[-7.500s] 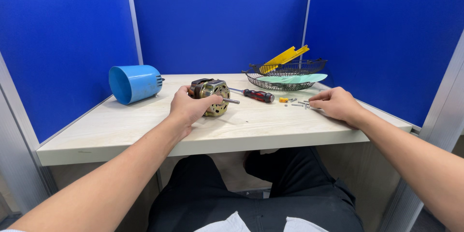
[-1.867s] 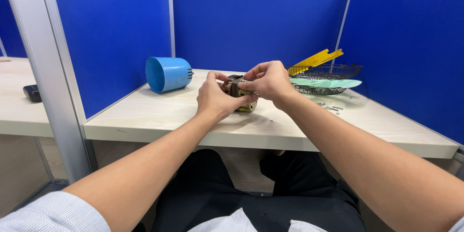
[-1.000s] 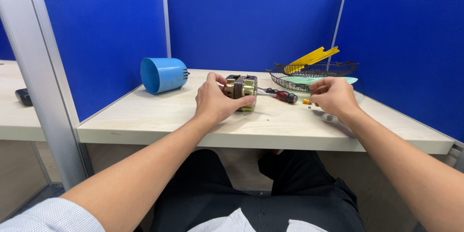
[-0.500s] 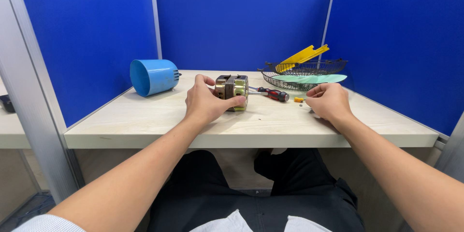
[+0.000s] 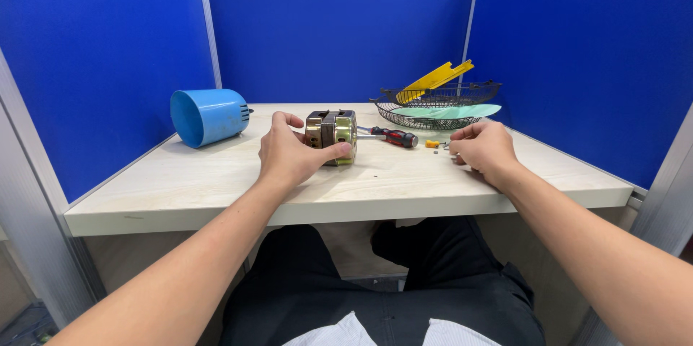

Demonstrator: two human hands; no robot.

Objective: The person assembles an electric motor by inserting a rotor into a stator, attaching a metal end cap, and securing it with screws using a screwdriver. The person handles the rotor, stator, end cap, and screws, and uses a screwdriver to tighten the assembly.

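Observation:
My left hand [image 5: 290, 151] grips a small brass-coloured electric motor [image 5: 332, 134] that stands on the light wooden desk [image 5: 216, 180]. My right hand [image 5: 482, 150] rests on the desk to the right, fingers curled over tiny loose parts [image 5: 442, 145]; whether it pinches one I cannot tell. A small yellow piece [image 5: 432, 144] lies just left of that hand. A red-and-black screwdriver [image 5: 393, 137] lies between the motor and my right hand.
A blue cup-shaped plastic housing [image 5: 207, 116] lies on its side at the back left. A black wire grille [image 5: 440, 103] at the back right holds a pale green blade and yellow plastic parts [image 5: 433, 80]. Blue partition walls [image 5: 332, 21] enclose the desk on three sides.
My right hand left the motor and moved right to the small parts on the desk. My left hand has stayed on the motor. My head has turned right.

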